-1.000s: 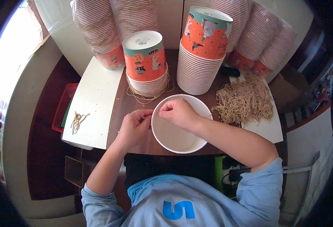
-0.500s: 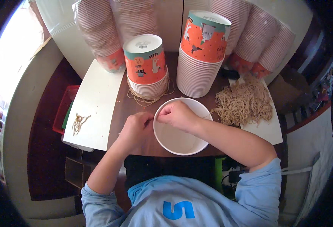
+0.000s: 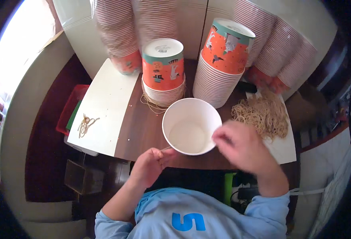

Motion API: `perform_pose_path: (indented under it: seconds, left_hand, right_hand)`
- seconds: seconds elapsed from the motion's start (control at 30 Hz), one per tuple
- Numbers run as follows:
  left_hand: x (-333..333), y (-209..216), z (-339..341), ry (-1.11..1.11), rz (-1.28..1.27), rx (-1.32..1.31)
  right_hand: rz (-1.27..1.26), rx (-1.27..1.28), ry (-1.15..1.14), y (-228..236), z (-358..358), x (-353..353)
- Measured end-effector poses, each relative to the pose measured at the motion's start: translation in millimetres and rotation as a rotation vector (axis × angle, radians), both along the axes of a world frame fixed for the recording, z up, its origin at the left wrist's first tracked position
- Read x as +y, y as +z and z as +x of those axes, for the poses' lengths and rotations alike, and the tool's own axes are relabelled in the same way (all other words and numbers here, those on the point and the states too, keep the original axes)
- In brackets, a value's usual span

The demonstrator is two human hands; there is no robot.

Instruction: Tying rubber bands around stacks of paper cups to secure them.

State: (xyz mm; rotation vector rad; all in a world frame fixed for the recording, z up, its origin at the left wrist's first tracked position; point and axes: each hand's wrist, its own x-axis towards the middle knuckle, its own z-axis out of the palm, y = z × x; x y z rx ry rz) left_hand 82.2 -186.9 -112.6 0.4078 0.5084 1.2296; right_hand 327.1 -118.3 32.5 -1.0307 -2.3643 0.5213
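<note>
Now the right hand (image 3: 245, 147) is out of the white paper tub (image 3: 187, 109); half a second ago its fingers were inside, near the left rim. It shows at the right rim, centre-right of the frame, motion-blurred, fingers curled in toward the thumb; whether they grip the rim or a thin strand I cannot tell. Meanwhile the left hand (image 3: 147, 167) has dropped from the tub's left side to its lower-left rim, thumb and fingertips drawn nearly together. A short thin line shows beside them, perhaps cord, too small to tell whether it is pinched.

The tub sits mid-frame, mouth up, near the front edge of the desk (image 3: 143, 135), its interior now unobstructed. I judge that the handling at the left rim has given way to work at the opposite side. The cord heap (image 3: 263, 115) at centre-right and the small cord bunch (image 3: 85, 126) at centre-left look untouched, as do the two orange-topped stacks, shorter (image 3: 163, 71) and taller (image 3: 223, 67), in the upper middle.
</note>
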Motion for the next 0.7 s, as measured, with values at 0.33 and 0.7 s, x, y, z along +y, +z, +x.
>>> perform_pose_path:
  seconds: [0.33, 0.7]
  left_hand:
    - [-2.1, 0.1, 25.1, -0.024, 0.13, 0.159]
    - [-13.5, -1.7, 32.0, 0.211, 0.546, 0.985]
  right_hand:
    - [-0.525, 0.329, 0.018, -141.2, -71.2, -54.4]
    - [-0.429, 0.666, -0.198, -126.1, -58.6, -63.8]
